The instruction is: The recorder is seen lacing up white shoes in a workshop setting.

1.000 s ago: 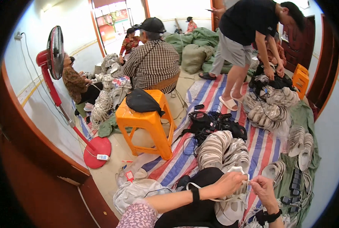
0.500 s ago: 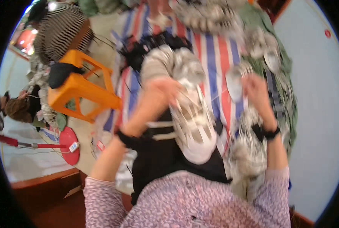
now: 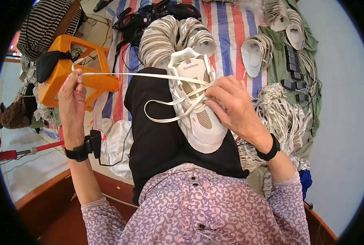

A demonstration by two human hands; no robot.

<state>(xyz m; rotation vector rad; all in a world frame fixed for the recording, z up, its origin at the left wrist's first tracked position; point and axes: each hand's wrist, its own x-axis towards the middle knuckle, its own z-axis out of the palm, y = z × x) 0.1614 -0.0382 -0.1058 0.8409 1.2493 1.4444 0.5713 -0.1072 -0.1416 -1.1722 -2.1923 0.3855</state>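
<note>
A white and beige sneaker upper [image 3: 206,141] lies on my lap over the black trousers, its toe toward me and its tongue pointing away. A flat cream shoelace [image 3: 141,74] crosses its lower eyelets. My left hand [image 3: 72,94] is out to the left, thumb and fingers pinched on one end of the lace, which runs taut to the upper. My right hand [image 3: 235,104] rests over the right side of the lacing, fingertips closed on the lace near the eyelets. A slack loop of lace hangs off the upper's left side.
Beyond my knees stacked uppers [image 3: 159,41] stand on a striped sheet [image 3: 239,24]. More stacked uppers [image 3: 253,55] are at right, above a heap of loose laces [image 3: 280,114]. Left stands an orange stool [image 3: 55,92] with a black cloth piece [image 3: 51,65]; a white bag [image 3: 116,143] lies nearer.
My left hand has swung left from the upper, pulling the lace out straight. My right hand has come in from the right onto the lacing. The view has shifted.
</note>
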